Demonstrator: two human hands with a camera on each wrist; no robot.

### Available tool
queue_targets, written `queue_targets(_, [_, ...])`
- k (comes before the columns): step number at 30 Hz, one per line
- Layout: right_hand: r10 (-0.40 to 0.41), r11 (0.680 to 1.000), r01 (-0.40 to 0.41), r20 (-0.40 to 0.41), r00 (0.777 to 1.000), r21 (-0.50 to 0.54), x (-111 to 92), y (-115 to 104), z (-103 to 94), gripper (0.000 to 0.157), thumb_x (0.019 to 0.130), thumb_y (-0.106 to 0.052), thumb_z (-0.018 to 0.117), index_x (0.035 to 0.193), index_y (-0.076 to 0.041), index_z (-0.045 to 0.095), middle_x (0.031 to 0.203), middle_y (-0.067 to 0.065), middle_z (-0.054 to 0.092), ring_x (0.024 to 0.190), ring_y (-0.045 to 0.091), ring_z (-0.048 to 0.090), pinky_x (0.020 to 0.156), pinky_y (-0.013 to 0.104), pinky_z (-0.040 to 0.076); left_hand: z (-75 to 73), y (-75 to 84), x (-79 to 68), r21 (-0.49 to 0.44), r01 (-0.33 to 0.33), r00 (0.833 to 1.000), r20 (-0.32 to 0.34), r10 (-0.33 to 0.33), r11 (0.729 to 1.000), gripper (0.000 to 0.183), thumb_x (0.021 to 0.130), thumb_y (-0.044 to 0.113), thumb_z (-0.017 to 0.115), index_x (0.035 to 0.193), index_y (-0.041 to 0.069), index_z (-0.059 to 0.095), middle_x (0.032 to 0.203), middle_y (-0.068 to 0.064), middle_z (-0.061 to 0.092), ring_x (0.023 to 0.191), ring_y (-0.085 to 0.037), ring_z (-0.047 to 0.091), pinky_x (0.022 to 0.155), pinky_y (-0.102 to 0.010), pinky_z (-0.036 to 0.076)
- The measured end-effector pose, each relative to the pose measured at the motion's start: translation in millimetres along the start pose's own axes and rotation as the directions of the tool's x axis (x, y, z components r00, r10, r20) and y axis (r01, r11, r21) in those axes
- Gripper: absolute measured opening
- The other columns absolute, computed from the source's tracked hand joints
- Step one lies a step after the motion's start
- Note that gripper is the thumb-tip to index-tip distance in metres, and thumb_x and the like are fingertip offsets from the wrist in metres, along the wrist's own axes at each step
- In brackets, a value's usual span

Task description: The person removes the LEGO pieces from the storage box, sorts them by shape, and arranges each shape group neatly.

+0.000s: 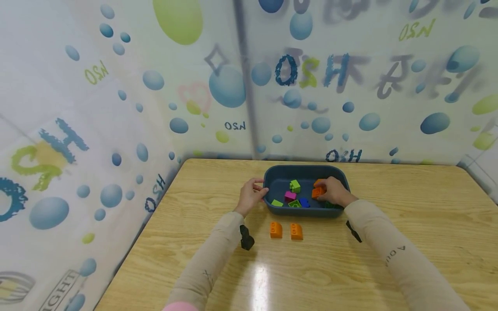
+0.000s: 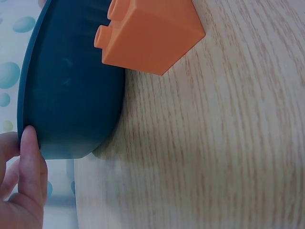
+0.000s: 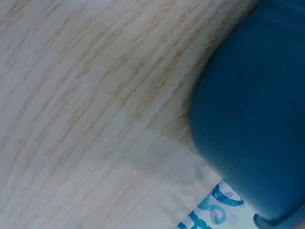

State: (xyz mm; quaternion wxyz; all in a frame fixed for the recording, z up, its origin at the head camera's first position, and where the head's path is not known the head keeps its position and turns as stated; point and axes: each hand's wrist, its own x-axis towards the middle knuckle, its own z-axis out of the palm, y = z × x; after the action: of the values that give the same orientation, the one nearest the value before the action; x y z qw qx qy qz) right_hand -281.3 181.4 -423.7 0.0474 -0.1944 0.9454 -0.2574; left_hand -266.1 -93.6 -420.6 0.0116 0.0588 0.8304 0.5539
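Observation:
A dark blue plastic bin (image 1: 280, 211) stands on the wooden table with several building blocks inside. At its left end my left hand (image 1: 250, 196) holds the rim, thumb on the outer wall; the left wrist view shows the fingers (image 2: 29, 162) at that edge. My right hand (image 1: 335, 192) reaches over the right end into the bin. Its fingertips grip an orange block (image 1: 317, 192), partly covered by the hand. In the right wrist view only the bin's outer wall (image 3: 252, 109) shows, the hand almost wholly out of frame.
Two orange blocks (image 1: 276, 230) (image 1: 296, 231) lie side by side on the table in front of the bin. Inside the bin are a lime green block (image 1: 295, 186), a magenta block (image 1: 290, 197) and a blue block (image 1: 304, 203). A patterned wall covering (image 1: 272, 112) rises behind the table.

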Motion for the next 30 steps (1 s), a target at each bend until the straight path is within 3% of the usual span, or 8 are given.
queue_targets(7, [0.006, 1.000, -0.007, 0.006, 1.000, 0.027, -1.0, -0.5, 0.1, 0.039, 0.074, -0.008, 0.071, 0.105, 0.012, 0.059, 0.093, 0.023, 0.058, 0.079, 0.030, 0.055, 0.069, 0.038, 0.050, 0.8, 0.2, -0.5, 0.001, 0.012, 1.000, 0.001, -0.012, 1.000, 0.035, 0.084, 0.005, 0.061, 0.116, -0.003, 0.052, 0.080, -0.014, 0.055, 0.068, -0.037, 0.058, 0.061, -0.046, 0.053])
queue_targets(18, [0.014, 0.996, -0.013, -0.011, 1.000, 0.089, -3.5, 0.0, -1.8, 0.038, 0.077, -0.012, 0.069, 0.107, 0.008, 0.058, 0.098, 0.022, 0.057, 0.084, 0.033, 0.056, 0.075, 0.042, 0.050, 2.0, 0.2, 2.2, 0.012, -0.001, 1.000, -0.005, 0.001, 1.000, 0.033, 0.083, 0.006, 0.061, 0.114, -0.003, 0.054, 0.079, -0.013, 0.055, 0.056, -0.019, 0.056, 0.059, -0.044, 0.054])
queue_targets(30, [0.032, 0.991, -0.027, -0.037, 0.999, 0.129, -4.7, -1.7, -0.2, 0.040, 0.079, -0.015, 0.067, 0.110, 0.007, 0.055, 0.101, 0.021, 0.055, 0.089, 0.033, 0.054, 0.079, 0.046, 0.047, 0.9, -2.6, 1.5, -0.006, -0.015, 1.000, -0.012, 0.015, 1.000, 0.033, 0.082, 0.004, 0.062, 0.113, -0.005, 0.053, 0.078, -0.014, 0.055, 0.055, -0.016, 0.055, 0.059, -0.046, 0.053])
